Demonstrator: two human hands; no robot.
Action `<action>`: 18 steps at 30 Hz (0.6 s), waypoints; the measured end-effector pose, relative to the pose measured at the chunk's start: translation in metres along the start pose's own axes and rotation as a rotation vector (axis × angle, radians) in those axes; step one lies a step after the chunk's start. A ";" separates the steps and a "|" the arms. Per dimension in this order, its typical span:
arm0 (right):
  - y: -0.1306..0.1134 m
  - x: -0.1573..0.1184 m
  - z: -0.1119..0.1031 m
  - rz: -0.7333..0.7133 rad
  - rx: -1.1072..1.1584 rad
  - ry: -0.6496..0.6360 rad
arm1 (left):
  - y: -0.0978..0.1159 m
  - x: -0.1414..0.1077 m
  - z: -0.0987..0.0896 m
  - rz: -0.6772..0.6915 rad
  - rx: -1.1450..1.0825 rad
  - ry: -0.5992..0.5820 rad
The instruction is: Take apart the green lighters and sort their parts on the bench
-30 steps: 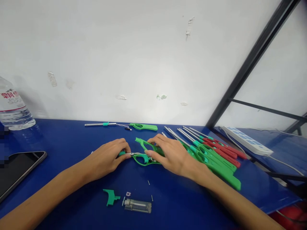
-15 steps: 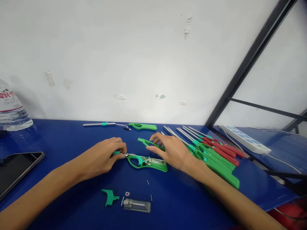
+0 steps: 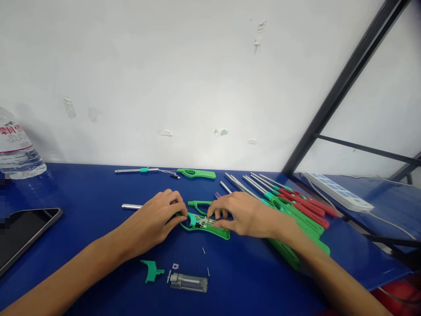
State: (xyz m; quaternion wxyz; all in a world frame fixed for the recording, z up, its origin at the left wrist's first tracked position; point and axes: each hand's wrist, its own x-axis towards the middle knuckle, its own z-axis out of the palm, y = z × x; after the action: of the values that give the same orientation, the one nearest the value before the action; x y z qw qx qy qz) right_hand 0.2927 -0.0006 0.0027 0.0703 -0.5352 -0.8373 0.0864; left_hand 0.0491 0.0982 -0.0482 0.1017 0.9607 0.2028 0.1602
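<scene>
An opened green lighter handle [image 3: 210, 231] lies on the blue table with its insides showing: a teal trigger [image 3: 192, 219], wires and a clear fuel tank [image 3: 210, 222]. My left hand [image 3: 161, 215] pinches the front end of this handle, thumb and forefinger closed. Out from behind that hand sticks a metal lighter tube [image 3: 131, 206]. The fingers of my right hand [image 3: 245, 215] are bent around the fuel tank, partly covering it. Just behind lies the other green handle half [image 3: 199, 204], partly hidden by the right hand.
In front lie a loose teal trigger [image 3: 151, 271], a fuel tank [image 3: 189, 282] and small screws [image 3: 208, 271]. Several green and red lighters [image 3: 299, 204] are heaped at right, before a power strip [image 3: 342, 191]. A phone [image 3: 26, 232] and water bottle [image 3: 19, 149] stand left.
My right hand has let go of the green handle half, now on the table, and come down onto the fuel tank. My left hand has slid right, from the tube to the handle's front.
</scene>
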 end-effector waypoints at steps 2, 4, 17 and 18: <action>0.001 0.000 0.001 -0.006 -0.022 0.008 | 0.000 0.001 0.002 -0.022 -0.006 -0.003; 0.002 0.001 0.003 -0.020 -0.045 0.017 | 0.000 0.002 0.003 -0.044 -0.013 0.001; -0.004 0.003 0.008 -0.088 -0.110 0.037 | -0.004 0.001 0.004 -0.026 -0.003 0.042; -0.004 0.003 0.008 -0.092 -0.115 0.038 | -0.004 0.001 0.003 -0.023 -0.003 0.052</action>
State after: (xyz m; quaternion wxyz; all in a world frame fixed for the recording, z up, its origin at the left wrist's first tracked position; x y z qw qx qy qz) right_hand 0.2865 0.0005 -0.0040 0.0593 -0.5007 -0.8633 0.0247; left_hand 0.0500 0.1017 -0.0520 0.0996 0.9536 0.2164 0.1842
